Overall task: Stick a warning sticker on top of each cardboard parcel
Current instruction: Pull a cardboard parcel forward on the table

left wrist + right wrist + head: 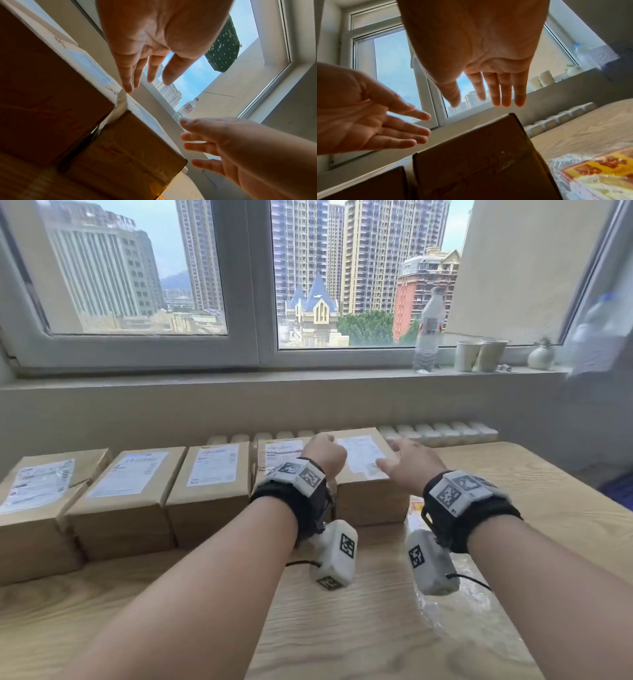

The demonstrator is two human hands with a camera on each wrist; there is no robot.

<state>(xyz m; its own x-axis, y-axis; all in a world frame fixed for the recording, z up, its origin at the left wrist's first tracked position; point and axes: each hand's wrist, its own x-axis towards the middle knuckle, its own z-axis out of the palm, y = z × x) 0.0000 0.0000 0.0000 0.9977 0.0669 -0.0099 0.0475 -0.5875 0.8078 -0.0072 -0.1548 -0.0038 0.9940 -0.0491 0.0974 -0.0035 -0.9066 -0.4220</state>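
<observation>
1. Beyond the wooden table [513, 484] stood a window [239, 285] with tower blocks outside, and on its sill a water bottle [429, 330], two paper cups [479, 356] and a small vase [540, 356].
2. Five cardboard parcels [130, 484] sat side by side in a row along the table's far edge, each with a white shipping label [212, 463] on top.
3. Your left hand [323, 455] hung over the gap between the fourth parcel and the rightmost parcel [363, 474], fingers straight and loose, holding nothing.
4. Your right hand [411, 465] hovered over the rightmost parcel's top, fingers spread wide, also empty.
5. A plastic-wrapped pack of yellow-and-red stickers [597, 175] lay on the table just right of that parcel.
</observation>
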